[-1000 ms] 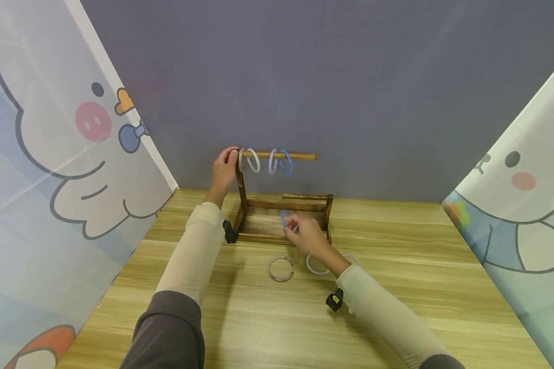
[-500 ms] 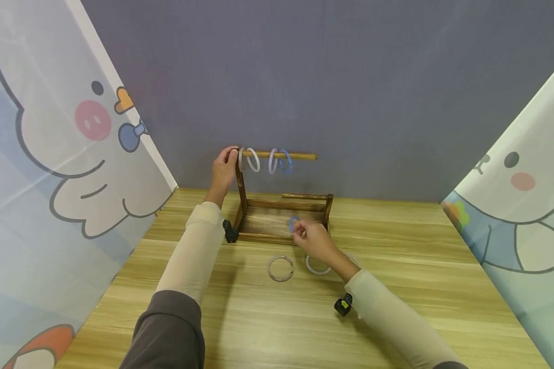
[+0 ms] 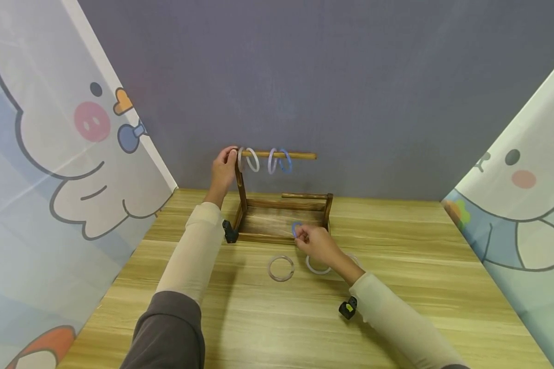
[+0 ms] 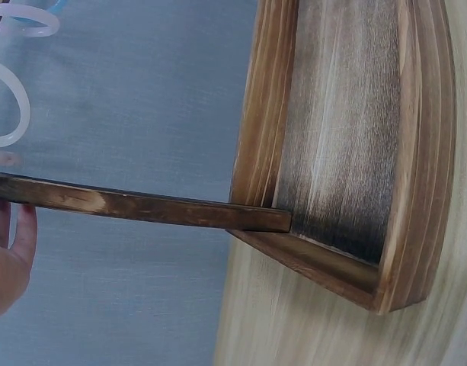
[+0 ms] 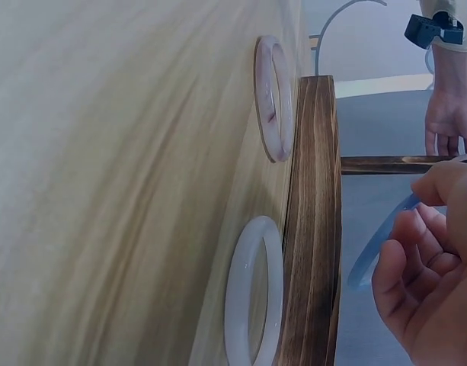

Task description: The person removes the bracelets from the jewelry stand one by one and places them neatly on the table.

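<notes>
My left hand (image 3: 223,166) grips the top of the upright post (image 3: 241,187) of a brown wooden bangle stand. Along its upper rod (image 3: 304,156) hang several bangles, among them a white bangle (image 3: 257,163), a lavender bangle (image 3: 271,163) and a blue bangle (image 3: 290,163). Over the stand's front right, my right hand (image 3: 317,243) pinches another blue bangle (image 5: 368,259) between thumb and fingers. In the right wrist view, that bangle is tilted and partly covered by the fingers. The stand's tray (image 4: 343,91) lies below it.
In front of the stand, a pinkish bangle (image 3: 269,268) and a white bangle (image 5: 231,305) lie on the wooden table (image 3: 258,328). A third bangle (image 3: 357,259) is mostly behind my right forearm. The stand's short lower bar (image 3: 302,196) is at right. A grey backdrop (image 3: 374,102) stands behind.
My right hand has moved right and slightly toward me with the blue bangle, slowing in the last half second. The left hand keeps its hold on the post.
</notes>
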Motion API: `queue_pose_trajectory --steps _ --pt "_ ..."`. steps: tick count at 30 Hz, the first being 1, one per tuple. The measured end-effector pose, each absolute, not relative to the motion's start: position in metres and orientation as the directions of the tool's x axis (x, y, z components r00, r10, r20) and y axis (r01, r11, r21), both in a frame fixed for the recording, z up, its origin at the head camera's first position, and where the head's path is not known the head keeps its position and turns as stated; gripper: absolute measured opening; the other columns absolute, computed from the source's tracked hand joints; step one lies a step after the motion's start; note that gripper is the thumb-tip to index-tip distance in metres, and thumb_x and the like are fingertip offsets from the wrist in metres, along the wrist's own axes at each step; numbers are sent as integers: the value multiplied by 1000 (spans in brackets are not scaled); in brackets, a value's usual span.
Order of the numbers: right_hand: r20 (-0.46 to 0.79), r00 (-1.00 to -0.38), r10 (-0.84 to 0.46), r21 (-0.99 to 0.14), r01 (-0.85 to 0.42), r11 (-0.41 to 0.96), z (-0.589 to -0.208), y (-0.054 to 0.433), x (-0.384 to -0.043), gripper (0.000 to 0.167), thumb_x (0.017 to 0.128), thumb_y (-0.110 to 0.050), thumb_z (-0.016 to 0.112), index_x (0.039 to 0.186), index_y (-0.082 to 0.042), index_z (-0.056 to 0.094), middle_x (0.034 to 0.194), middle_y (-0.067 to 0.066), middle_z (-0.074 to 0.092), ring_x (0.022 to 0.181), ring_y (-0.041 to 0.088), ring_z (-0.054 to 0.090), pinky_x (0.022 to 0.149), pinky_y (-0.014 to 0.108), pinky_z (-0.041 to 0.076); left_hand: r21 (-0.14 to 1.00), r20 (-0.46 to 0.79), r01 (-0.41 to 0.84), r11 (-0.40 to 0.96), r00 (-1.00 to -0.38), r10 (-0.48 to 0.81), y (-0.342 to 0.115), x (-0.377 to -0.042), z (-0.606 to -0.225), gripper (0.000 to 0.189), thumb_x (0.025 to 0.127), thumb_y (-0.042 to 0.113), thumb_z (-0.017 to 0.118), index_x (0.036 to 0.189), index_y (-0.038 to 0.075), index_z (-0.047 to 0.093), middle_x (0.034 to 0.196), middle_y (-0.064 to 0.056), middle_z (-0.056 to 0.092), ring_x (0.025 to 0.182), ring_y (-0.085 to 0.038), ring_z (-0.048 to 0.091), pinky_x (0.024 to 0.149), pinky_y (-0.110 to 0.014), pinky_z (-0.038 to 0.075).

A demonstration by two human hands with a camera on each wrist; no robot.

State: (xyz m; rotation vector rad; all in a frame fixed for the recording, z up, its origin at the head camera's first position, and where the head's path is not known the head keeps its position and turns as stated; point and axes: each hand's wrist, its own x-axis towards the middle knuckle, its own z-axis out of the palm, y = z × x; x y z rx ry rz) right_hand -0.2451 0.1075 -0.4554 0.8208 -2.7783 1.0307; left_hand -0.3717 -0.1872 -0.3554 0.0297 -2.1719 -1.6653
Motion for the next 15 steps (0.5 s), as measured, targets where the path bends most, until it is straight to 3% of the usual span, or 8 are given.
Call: queue_pose_trajectory --steps 15 --pt "248 -826 -506 -544 -551 633 -458 116 -238 5 93 -13 70 90 -10 67 77 -4 66 65 3 52 61 18 46 937 293 225 269 -924 -247 -189 -372 -355 40 108 38 49 139 15 60 136 -13 62 123 -26 57 106 -42 47"
